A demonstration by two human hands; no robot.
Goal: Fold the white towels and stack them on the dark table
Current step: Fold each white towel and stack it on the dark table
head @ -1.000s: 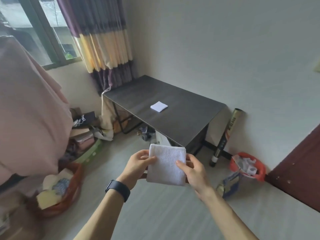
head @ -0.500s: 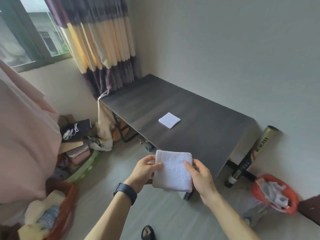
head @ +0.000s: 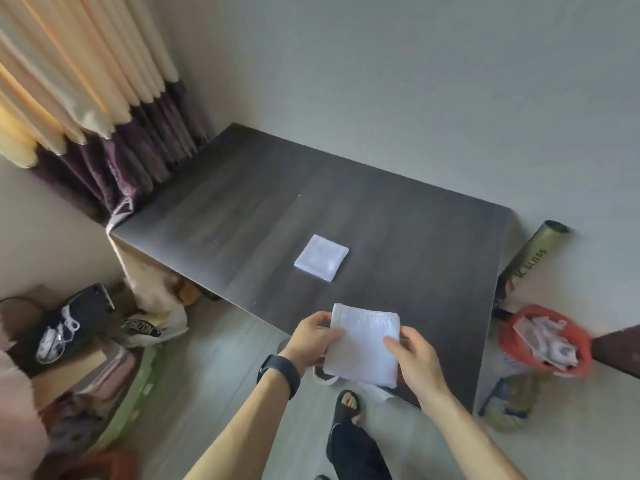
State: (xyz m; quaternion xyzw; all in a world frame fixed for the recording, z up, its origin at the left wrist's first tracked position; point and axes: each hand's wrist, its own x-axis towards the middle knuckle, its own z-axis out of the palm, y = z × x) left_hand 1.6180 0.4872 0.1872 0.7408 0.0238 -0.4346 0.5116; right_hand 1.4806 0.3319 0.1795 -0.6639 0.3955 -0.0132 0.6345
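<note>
Lower centre of the frame: a folded towel [head: 363, 344], held in the air over the near edge of the table [head: 415, 230], its broad face toward the camera. The left grip [head: 313, 336] pinches its left edge, thumb on the front face. The right grip [head: 414, 358] pinches its right edge in the same way. Centre of the frame: a second towel [head: 321, 258], folded square, lies flat on the table, well apart from the held one. The cloth appears light, soft and limp, neither slippery nor fragile, so it would likely sag or unfold if held by one corner. It is best held along two opposite edges, with the layers pinched together.
</note>
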